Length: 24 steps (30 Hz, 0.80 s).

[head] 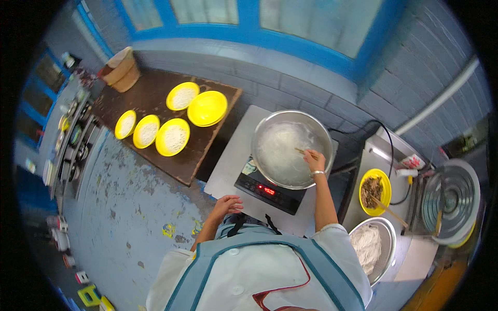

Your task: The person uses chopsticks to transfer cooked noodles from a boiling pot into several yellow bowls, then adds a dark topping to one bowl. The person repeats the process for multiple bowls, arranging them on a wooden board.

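Observation:
A wide steel pot (268, 171) of cloudy, steaming liquid stands on a black induction cooker (268, 194) with lit red digits. My right hand (314, 159), with a bangle at the wrist, grips wooden chopsticks (299, 150) over the pot. Their lower ends go into the liquid, where pale strands seem to float; steam blurs them. My left hand (227, 205) holds nothing, its fingers loosely bent. It hovers by the front left edge of the light grey table (225, 182) under the cooker.
Left, a brown table (183, 171) bears several yellow bowls (207, 109), most with white contents, and a basket (121, 72). Right are a yellow bowl of dark food (374, 192) with chopsticks, a steel colander (385, 252) of white noodles and a large round lid (451, 200). A black cable (389, 140) runs behind.

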Tool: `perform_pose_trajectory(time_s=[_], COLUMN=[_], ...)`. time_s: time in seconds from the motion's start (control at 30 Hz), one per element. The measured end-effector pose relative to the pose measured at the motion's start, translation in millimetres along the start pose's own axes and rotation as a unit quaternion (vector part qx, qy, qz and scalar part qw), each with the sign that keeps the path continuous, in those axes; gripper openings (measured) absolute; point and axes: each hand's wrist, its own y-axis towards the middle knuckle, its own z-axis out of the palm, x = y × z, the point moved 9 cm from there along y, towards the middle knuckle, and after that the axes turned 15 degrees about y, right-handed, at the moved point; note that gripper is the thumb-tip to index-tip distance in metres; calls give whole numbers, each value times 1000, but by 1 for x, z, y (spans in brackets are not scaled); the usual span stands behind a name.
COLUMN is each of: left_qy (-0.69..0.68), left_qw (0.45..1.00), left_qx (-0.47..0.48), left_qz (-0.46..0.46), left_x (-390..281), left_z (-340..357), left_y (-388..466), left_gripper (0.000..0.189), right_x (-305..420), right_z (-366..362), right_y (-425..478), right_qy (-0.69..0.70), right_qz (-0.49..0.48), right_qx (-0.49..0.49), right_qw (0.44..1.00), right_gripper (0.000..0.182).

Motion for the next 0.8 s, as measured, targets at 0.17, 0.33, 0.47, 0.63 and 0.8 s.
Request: perform_pose_trajectory(time_s=[0.17,0.33,0.47,0.63,0.8], left_qy=[29,-14,-7,-18,-23], left_qw=[999,999,1000,1000,999], left_qx=[33,36,5,4,-4], left_qz=[4,22,2,21,25], left_x=[8,27,28,24,2], left_z=[5,-9,-23,-37,-39], left_y=[12,19,1,1,-10], left_gripper=[29,29,29,29,30], right_x=[-6,22,50,44,32], right_z=[10,43,90,122,75], right_y=[-25,-57,-81,-70,-22], right_qy=[108,158,74,-55,-65], right_qz=[65,19,-84,-258,-173], right_qx=[-6,-6,55,112,46], right_qw=[992,987,992,958,982], right_gripper=[18,27,20,13,15])
